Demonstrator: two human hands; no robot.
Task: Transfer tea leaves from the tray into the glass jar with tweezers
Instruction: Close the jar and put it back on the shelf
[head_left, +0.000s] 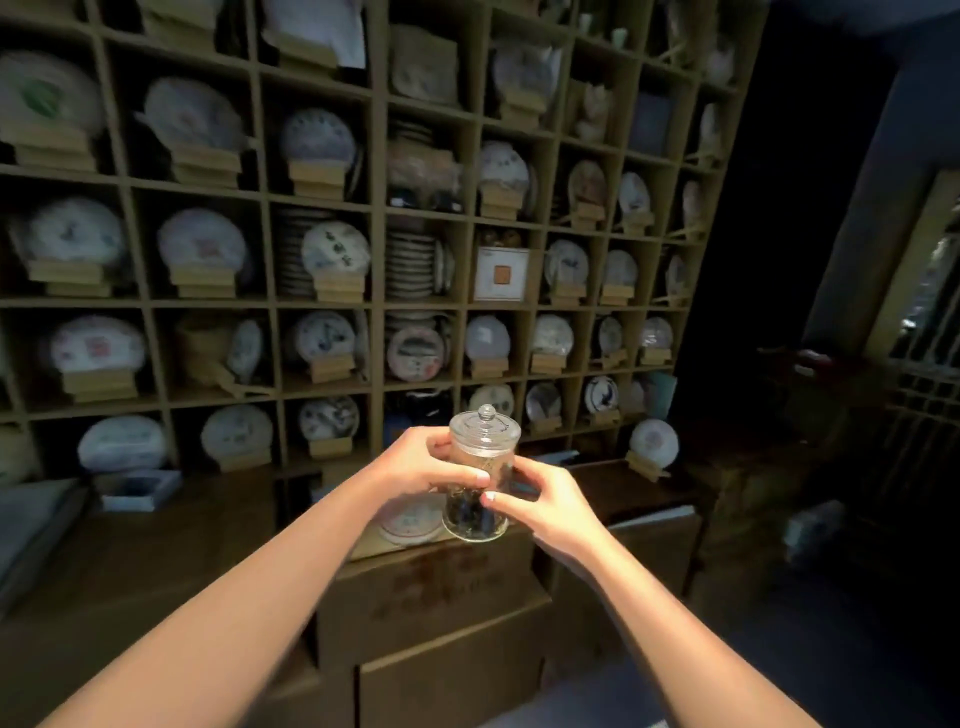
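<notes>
A clear glass jar (480, 462) with a knobbed glass lid on top is held up in front of me, slightly tilted. Dark tea leaves fill its lower part. My left hand (415, 462) wraps the jar's upper left side, thumb across the front. My right hand (540, 499) grips the lower right side. No tray and no tweezers are in view.
A tall wooden grid shelf (379, 301) full of wrapped round tea cakes on small stands fills the wall ahead. Brown cardboard boxes (431, 597) are stacked below the jar, with a wrapped tea cake (410, 522) lying on top. A dark doorway stands at the right.
</notes>
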